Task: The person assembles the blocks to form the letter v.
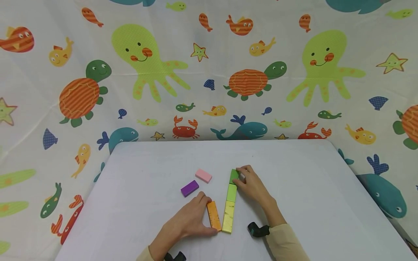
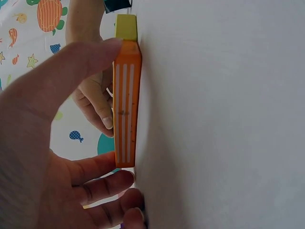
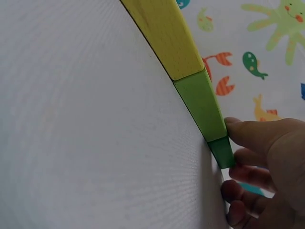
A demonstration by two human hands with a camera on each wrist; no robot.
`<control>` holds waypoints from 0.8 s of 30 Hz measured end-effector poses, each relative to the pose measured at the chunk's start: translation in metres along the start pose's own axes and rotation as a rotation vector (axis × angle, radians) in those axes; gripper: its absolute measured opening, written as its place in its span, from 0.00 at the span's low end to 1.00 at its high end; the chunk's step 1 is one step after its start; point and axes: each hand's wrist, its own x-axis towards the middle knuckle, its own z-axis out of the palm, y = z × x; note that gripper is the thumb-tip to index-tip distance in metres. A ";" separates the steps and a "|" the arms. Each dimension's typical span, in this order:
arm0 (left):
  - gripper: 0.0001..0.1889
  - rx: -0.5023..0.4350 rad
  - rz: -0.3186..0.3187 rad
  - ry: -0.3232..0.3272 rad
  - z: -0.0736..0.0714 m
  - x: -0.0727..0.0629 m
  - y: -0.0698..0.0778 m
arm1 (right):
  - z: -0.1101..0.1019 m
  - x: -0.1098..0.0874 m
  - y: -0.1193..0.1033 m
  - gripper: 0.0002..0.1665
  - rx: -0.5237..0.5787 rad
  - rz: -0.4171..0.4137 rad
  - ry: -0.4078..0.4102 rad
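My left hand holds an orange block by its two ends, thumb at the near end and fingers at the far end. White stripes mark the block's side in the left wrist view. Just right of it, a yellow block, a light green block and a darker green block lie end to end in a row. At the far end of that row my right hand pinches the darker green block between thumb and fingers. The right wrist view shows the thumb close to the joint between the two greens.
Beyond my left hand lie a purple block and a pink block on the white table. A curtain printed with sea animals hangs behind the table. Each wrist wears a black camera, such as the right one.
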 end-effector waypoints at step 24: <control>0.48 -0.005 -0.013 -0.007 0.001 0.002 0.000 | -0.002 -0.001 -0.001 0.31 0.015 -0.003 -0.018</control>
